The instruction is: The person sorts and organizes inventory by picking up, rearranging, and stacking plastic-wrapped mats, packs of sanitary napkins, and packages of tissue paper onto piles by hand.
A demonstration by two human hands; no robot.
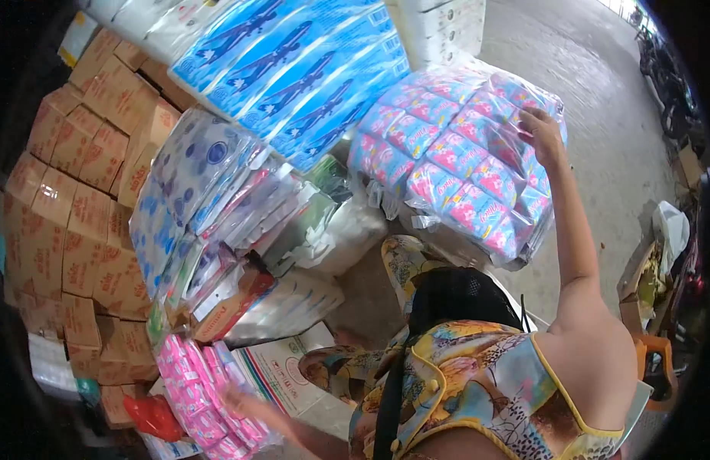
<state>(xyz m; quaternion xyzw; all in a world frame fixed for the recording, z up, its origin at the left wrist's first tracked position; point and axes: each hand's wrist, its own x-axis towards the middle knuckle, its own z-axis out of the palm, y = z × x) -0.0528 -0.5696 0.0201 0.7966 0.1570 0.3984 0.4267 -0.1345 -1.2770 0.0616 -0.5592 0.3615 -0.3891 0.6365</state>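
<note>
My right hand (542,132) is at the far upper edge of a big clear-wrapped bundle (466,165) of blue and pink packs. Its fingers are bent and apart, resting on the plastic. At the lower left, my left hand (240,402) is over a bundle of bright pink packs (198,391); motion blur hides how its fingers are set. Between the two bundles lie stacked plastic-wrapped packs (282,211) and a white carton (282,368) with printed stripes.
Brown cartons (71,222) are stacked along the left. A large blue package (293,69) with airplane prints lies at the top. A red bag (152,416) is at the lower left, an orange chair (655,368) at the right. Grey floor (592,84) shows at the upper right.
</note>
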